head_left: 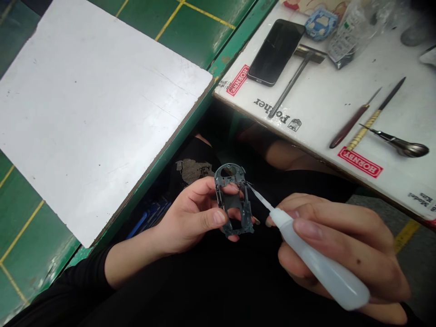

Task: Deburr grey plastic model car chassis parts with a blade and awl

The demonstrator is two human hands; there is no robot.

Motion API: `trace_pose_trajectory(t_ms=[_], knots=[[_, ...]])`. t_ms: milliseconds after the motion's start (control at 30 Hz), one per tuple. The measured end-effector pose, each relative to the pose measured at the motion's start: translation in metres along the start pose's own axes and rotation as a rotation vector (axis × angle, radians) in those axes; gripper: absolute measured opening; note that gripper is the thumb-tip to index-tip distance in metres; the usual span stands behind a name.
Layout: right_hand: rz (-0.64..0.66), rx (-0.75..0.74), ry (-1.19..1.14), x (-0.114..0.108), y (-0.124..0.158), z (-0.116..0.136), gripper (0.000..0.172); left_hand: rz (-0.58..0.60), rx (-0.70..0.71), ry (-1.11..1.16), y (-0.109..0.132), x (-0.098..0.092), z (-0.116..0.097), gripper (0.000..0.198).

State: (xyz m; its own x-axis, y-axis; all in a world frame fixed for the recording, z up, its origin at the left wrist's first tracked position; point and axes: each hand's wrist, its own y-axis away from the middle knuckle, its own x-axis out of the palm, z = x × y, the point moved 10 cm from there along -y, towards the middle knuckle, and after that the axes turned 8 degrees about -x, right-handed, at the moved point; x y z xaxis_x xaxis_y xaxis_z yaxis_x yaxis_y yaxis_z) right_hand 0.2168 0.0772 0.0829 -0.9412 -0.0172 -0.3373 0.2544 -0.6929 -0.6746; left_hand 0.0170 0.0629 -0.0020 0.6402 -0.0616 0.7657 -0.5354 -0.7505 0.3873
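My left hand (190,218) grips a dark grey plastic model car chassis (235,202) between thumb and fingers, holding it upright over my dark lap. My right hand (340,240) is closed around a white plastic squeeze bottle (323,268). The bottle's thin translucent nozzle (260,198) tapers to a needle tip that reaches the right edge of the chassis's upper end. The tip seems to touch the chassis there, though the exact contact is too small to tell. My left fingers hide part of the chassis from behind.
A white board (102,118) lies on the green, yellow-lined bench (190,32). To the right, a white Hornby box (306,100) holds a black phone (275,52), a T-shaped metal tool (296,81), a dark-handled craft knife (350,120), a gold-striped tool (371,113) and plastic bags.
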Motion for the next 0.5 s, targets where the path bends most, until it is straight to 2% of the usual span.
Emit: trace_pose_trajectory(t_ms=[67, 100, 500], knots=[[0.035, -0.144, 0.054, 0.0038, -0.0094, 0.0138, 0.02, 0.006, 0.005, 0.007, -0.0004, 0.0006, -0.0005, 0.031], [0.035, -0.157, 0.074, 0.0039, -0.0115, 0.015, 0.019, 0.008, 0.009, 0.006, -0.0007, 0.0007, -0.0008, 0.031], [0.028, -0.138, 0.073, 0.0014, -0.0041, 0.0123, 0.02, -0.016, 0.009, -0.012, -0.0008, -0.003, -0.0008, 0.034]])
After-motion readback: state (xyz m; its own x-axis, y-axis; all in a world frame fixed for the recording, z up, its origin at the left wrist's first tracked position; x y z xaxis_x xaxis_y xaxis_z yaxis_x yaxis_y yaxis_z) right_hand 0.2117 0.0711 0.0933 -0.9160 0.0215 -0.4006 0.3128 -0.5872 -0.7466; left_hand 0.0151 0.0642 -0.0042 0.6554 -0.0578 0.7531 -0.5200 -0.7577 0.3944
